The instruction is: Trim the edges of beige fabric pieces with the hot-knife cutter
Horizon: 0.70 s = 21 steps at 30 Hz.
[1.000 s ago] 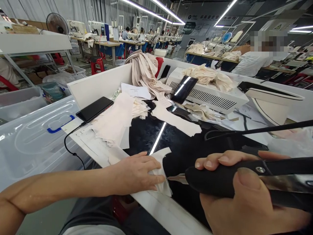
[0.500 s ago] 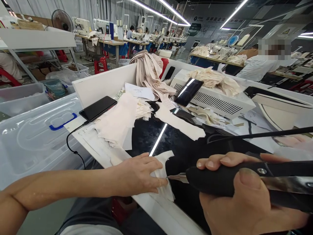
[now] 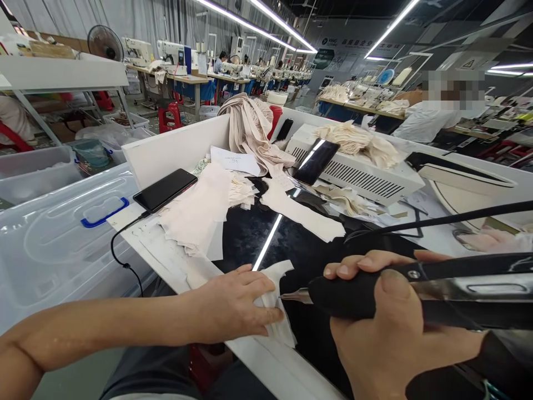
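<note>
My left hand (image 3: 245, 303) lies with fingers spread on a small cream fabric piece (image 3: 280, 278) at the near edge of the black glossy board (image 3: 241, 236). My right hand (image 3: 387, 322) is wrapped round a black corded handheld tool (image 3: 353, 294) with a narrow pointed metal tip. The tip meets the fabric's right edge, close to my left fingertips. Whether it presses on the cloth I cannot tell. Beyond my hands, another cream fabric piece (image 3: 308, 214) lies across the board. Left of it is a stack of cream pieces (image 3: 200, 205).
A phone (image 3: 165, 190) with a cable lies at the table's left edge. Another dark phone (image 3: 316, 161) leans on a vented white box (image 3: 353, 166). The tool's black cable (image 3: 441, 222) crosses at right. A clear plastic bin (image 3: 62, 244) stands at left.
The view has shifted slightly. The tool in my right hand has moved a little left and up, and more of its body shows. My left hand stays on the fabric.
</note>
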Each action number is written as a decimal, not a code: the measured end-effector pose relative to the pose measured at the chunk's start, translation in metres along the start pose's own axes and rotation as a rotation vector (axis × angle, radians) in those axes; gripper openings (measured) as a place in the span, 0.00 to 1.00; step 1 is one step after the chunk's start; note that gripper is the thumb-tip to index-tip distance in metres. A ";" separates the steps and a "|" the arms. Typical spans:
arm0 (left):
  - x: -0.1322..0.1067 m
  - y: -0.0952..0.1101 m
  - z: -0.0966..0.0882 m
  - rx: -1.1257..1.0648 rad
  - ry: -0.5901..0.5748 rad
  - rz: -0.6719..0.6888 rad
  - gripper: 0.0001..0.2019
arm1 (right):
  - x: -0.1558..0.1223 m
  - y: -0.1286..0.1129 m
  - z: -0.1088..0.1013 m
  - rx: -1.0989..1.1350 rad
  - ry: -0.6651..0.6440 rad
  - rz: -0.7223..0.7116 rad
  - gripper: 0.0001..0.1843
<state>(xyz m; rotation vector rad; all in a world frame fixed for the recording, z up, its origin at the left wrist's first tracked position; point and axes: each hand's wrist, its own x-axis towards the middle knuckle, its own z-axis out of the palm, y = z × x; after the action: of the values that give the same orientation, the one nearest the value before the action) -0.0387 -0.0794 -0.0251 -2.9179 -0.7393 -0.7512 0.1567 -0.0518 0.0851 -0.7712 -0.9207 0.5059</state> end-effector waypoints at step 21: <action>0.034 -0.052 -0.022 -0.199 -0.136 0.213 0.15 | -0.018 0.008 -0.027 0.083 -0.025 0.059 0.25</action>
<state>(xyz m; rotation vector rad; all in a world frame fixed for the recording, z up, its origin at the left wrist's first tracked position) -0.0461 -0.0219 0.0056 -3.1846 -0.3692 -0.6448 0.1699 -0.0689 0.0593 -0.7199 -0.8962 0.6033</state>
